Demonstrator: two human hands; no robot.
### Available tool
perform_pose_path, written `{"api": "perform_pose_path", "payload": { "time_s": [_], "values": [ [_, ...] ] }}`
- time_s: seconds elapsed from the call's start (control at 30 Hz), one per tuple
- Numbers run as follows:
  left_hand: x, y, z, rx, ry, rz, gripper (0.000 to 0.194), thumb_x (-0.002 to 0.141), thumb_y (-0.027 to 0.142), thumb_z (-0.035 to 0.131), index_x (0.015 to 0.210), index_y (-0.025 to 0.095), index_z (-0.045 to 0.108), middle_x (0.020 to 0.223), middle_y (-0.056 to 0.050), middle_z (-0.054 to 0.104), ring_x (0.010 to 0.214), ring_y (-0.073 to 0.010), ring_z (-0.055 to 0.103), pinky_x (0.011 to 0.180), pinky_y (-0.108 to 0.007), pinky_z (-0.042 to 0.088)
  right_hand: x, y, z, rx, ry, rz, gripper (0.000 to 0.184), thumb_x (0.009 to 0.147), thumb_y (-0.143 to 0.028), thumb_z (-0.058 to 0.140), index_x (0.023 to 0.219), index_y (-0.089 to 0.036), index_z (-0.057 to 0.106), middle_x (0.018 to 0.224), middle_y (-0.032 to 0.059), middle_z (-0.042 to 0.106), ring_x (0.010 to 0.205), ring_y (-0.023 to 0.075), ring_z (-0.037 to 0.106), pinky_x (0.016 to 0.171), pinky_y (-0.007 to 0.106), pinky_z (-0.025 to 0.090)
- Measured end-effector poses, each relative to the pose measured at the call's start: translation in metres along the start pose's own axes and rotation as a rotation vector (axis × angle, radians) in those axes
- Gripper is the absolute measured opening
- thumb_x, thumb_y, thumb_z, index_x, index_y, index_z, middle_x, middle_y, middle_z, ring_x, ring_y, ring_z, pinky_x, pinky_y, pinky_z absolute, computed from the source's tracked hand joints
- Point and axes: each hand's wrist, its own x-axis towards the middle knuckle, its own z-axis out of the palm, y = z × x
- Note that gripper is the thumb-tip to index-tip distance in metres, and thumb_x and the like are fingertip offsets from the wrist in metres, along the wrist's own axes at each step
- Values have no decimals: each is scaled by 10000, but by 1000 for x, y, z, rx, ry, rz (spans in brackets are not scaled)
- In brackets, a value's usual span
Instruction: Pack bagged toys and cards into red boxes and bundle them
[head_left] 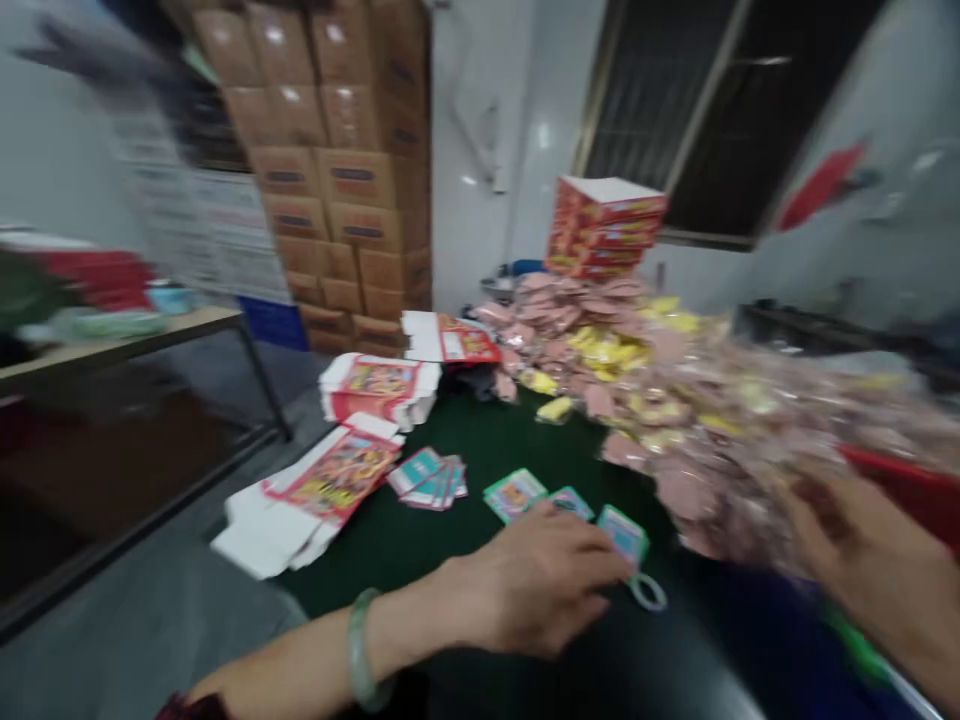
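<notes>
While fingers spread, left hand (536, 580) touches cards (570, 503) (three, green-edged).

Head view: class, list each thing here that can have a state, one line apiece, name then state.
Left hand: fingers bent, over the green-edged cards
Right hand: blurred, by the packets
Green-edged cards: spread out, partly covered
Teal cards: overlapping
White ring: lying down
Bracelet: worn
Packets: heaped
Red-and-white boxes: flaps out
Brown cartons: stacked

Stacked cartons (367, 190), pale wall (480, 130), dark window (697, 110)
</notes>
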Motion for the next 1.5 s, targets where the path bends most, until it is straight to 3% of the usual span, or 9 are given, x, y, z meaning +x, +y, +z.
{"api": "perform_pose_path", "payload": {
  "time_s": [0.13, 0.3, 0.53, 0.77, 0.97, 1.2, 1.3, 1.4, 1.5],
  "values": [
    [-127, -51, -16, 330, 319, -567, 277, 857, 141, 435, 1086, 193, 581, 1057, -102, 655, 987, -225, 599, 859, -409, 431, -13, -167, 48, 716, -359, -163, 220, 844, -348, 463, 915, -226, 632, 822, 67, 696, 674, 201, 646, 600, 312, 501],
    [-217, -94, -5, 691, 268, -933, 307, 845, 269, 512, 1133, 243, 616, 1291, -157, 536, 1229, -387, 421, 842, -549, 404, -14, -348, 96, 845, -729, -338, 303, 912, -218, 351, 1095, -170, 588, 1066, 78, 660, 946, 173, 618, 815, 263, 454],
    [-237, -98, 15, 661, 283, -892, 324, 863, 265, 487, 1167, 267, 601, 1344, -154, 491, 1280, -373, 369, 943, -609, 321, -18, -449, 146, 637, -765, -274, 434, 831, -297, 528, 1189, -53, 502, 1118, 230, 585, 1101, 312, 506, 934, 434, 328],
    [-233, -88, 10, 608, 484, -815, 759, 778, 421, 598, 1396, 139, 261, 1417, -239, 336, 1339, -389, 253, 987, -551, 332, 4, -402, 117, 647, -710, -156, 239, 840, -393, 504, 843, -177, 606, 807, 75, 654, 804, 219, 595, 757, 325, 390],
    [-165, -62, 24, 394, 602, -764, 832, 801, 402, 579, 1420, 98, 114, 1347, -281, 403, 1232, -377, 426, 928, -530, 406, -2, -308, 45, 929, -549, -233, 205, 807, -324, 573, 654, -196, 525, 605, -36, 544, 585, 105, 500, 621, 224, 371],
    [-86, -20, 56, -598, 482, -517, 257, 794, 355, 597, 951, 152, 601, 701, -5, 647, 589, -136, 595, 538, -215, 482, -11, -226, -14, 1028, -385, -428, 182, 824, -213, 572, 649, -180, 533, 598, -20, 553, 549, 95, 492, 529, 219, 376],
    [-67, -10, 60, -667, 555, -608, 170, 755, 317, 640, 758, 148, 618, 570, 33, 606, 491, -93, 534, 472, -173, 435, -19, -205, -31, 834, -97, -480, 55, 798, -156, 607, 782, -186, 564, 711, 10, 604, 661, 129, 546, 625, 267, 440],
    [-60, -10, 63, -627, 685, -718, 259, 680, 282, 718, 892, 165, 624, 686, 22, 684, 550, -109, 592, 522, -183, 481, -36, -189, -40, 618, 257, -300, 283, 724, -103, 668, 959, -211, 556, 954, 63, 594, 910, 209, 556, 807, 390, 452],
    [-60, -21, 71, -628, 682, -735, 292, 622, 273, 763, 852, 164, 619, 633, 30, 682, 505, -113, 592, 493, -189, 489, -63, -178, -26, 757, 304, 20, 360, 701, -126, 684, 1005, -211, 511, 1056, 93, 536, 1025, 251, 526, 850, 431, 454]
  ]
}}
